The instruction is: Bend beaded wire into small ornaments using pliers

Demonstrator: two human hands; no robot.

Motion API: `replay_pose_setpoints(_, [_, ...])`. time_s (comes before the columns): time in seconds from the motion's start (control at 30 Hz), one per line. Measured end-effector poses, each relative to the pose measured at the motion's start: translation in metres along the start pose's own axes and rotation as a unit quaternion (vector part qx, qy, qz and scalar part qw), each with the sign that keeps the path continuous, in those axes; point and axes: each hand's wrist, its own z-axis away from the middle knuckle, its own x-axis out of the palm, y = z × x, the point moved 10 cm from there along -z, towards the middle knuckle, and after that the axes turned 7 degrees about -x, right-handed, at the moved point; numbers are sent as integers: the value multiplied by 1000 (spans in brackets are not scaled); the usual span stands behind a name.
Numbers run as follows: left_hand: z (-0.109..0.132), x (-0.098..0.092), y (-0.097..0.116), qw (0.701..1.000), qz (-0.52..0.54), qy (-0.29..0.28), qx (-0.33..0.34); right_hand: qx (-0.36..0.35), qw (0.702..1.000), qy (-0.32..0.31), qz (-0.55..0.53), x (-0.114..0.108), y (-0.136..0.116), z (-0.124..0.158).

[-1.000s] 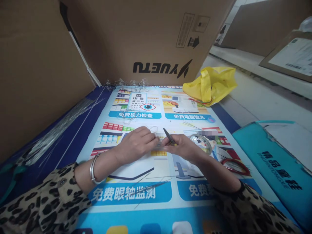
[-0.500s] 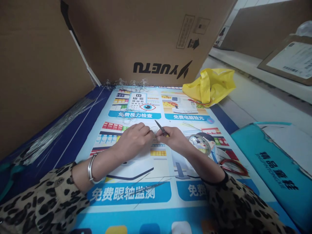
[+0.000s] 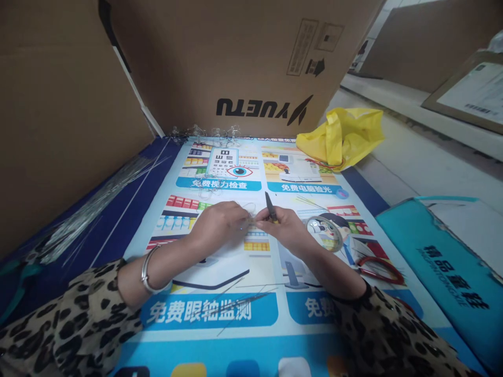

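Observation:
My left hand (image 3: 222, 228) is closed in a pinch on a thin wire piece (image 3: 247, 208), whose fine loops stick out past the fingertips. My right hand (image 3: 285, 228) grips a dark pointed tool (image 3: 270, 205) with a bit of yellow near the fingers; its kind is unclear. The blade-like tip points up and away. My right thumb and forefinger meet the wire piece beside my left fingertips, and the fingers hide much of it. More looped wire pieces (image 3: 208, 186) lie just beyond my left hand on the printed sheet (image 3: 231, 262).
A bundle of cut wires (image 3: 86, 220) lies left, near a teal-handled tool (image 3: 23, 275). Twisted wire pieces (image 3: 208, 132) line the cardboard box (image 3: 243, 57). To the right are a clear roll (image 3: 338, 242), a red coil (image 3: 401, 276), a yellow bag (image 3: 349, 139) and a teal box (image 3: 436, 262).
The dark tool in my right hand has turned more upright, and its tip has moved right. My left hand has shifted slightly, still pinching the wire piece. The view has shifted a little.

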Motion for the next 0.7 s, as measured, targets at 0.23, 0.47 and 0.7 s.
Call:
replay_pose_setpoints(0.23, [-2,7,-20,970,207,-25,-125,15,996,-4,-91,1,5,2])
replay_pose_setpoints(0.47, [3,26,-33,905,361,-68,-214,27,993,-2,-116,1,7,2])
replay_pose_setpoints(0.7, [5,34,-28,865,438,-93,-226,28,992,-8,-124,4,7,3])
